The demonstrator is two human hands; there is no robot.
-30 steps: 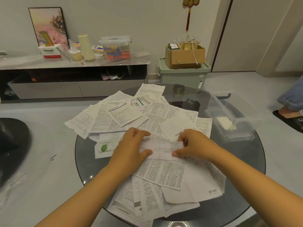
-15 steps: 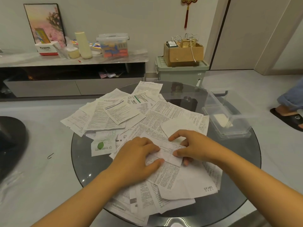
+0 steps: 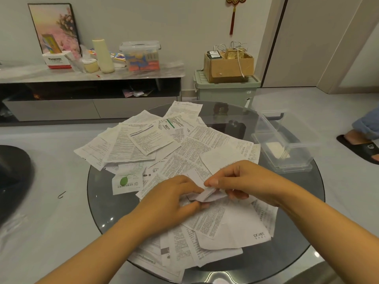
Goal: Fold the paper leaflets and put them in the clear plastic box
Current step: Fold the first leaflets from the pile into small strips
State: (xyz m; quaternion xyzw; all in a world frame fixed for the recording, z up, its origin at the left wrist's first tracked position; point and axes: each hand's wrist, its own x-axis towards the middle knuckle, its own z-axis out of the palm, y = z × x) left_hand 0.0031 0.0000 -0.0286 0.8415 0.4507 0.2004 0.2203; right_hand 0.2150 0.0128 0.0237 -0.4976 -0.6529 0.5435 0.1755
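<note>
The head camera looks down on a round glass table (image 3: 98, 193) covered with many printed paper leaflets (image 3: 184, 152), which lie loose and overlapping from the far edge to the near edge.

Near the middle of the table, a little toward the near edge, both hands meet over one folded leaflet (image 3: 207, 195). The left hand (image 3: 170, 199) has its fingers curled and pinches the left end of this small folded paper. The right hand (image 3: 244, 179) also has curled fingers and holds the right end of it, with the forefinger on top of the fold. The folded leaflet is lifted a little above the other papers and appears as a narrow, thick strip between the two hands.

The clear plastic box (image 3: 287, 144) stands at the right edge of the table, well apart from the hands. It is open on top, and something pale and flat lies on its bottom.

Behind the table stands a low TV cabinet (image 3: 90, 99) along the wall, with a lidded storage box (image 3: 141, 56) and a cream bottle (image 3: 103, 56) on it. A cardboard box (image 3: 227, 66) sits on a green bin (image 3: 223, 93). At the right edge of the view a foot in a black slipper (image 3: 361, 148) rests on the floor.
</note>
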